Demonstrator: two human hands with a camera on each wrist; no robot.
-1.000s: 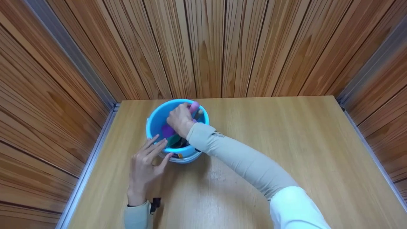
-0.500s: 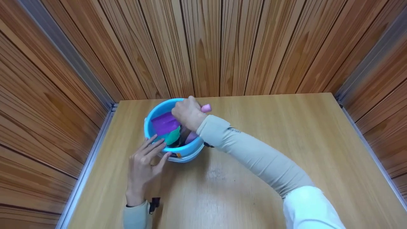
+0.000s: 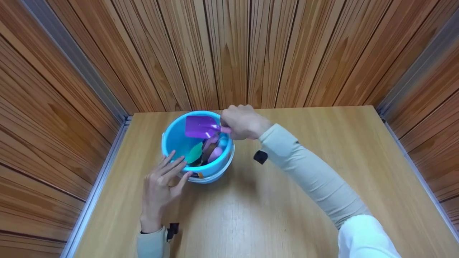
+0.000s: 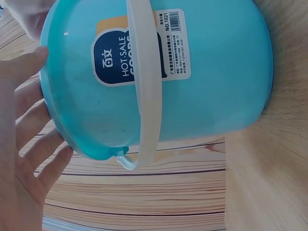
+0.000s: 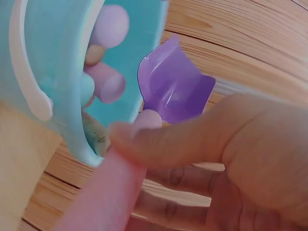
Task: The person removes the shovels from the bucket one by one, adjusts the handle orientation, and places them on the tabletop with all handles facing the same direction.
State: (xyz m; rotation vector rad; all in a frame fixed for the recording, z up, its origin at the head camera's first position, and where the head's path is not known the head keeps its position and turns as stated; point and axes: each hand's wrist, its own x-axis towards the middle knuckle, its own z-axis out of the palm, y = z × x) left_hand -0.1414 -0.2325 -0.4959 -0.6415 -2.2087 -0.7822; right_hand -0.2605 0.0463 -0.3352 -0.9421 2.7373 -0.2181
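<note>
A blue plastic bucket (image 3: 174, 138) with a white handle (image 4: 144, 86) stands on the wooden table (image 3: 287, 208), far left of middle. My right hand (image 3: 242, 123) grips the pink handle (image 5: 113, 187) of a toy shovel with a purple blade (image 3: 199, 126), held above the bucket's far rim. My left hand (image 3: 161, 182) rests with straight fingers (image 4: 33, 139) against the bucket's near wall. Inside the bucket lie more toy tools: a teal blade (image 3: 194, 153) and pink handles (image 3: 215, 154). The label on the bucket (image 4: 142, 48) faces the left wrist view.
Wood-panelled walls (image 3: 229, 53) close off the table at the back and on both sides, with metal strips (image 3: 96, 186) along the edges. The bucket stands near the back left corner. Bare tabletop stretches to the right and towards me.
My right hand has lifted the purple shovel out of the bucket and moved it right, above the far rim. The left hand has stayed against the bucket.
</note>
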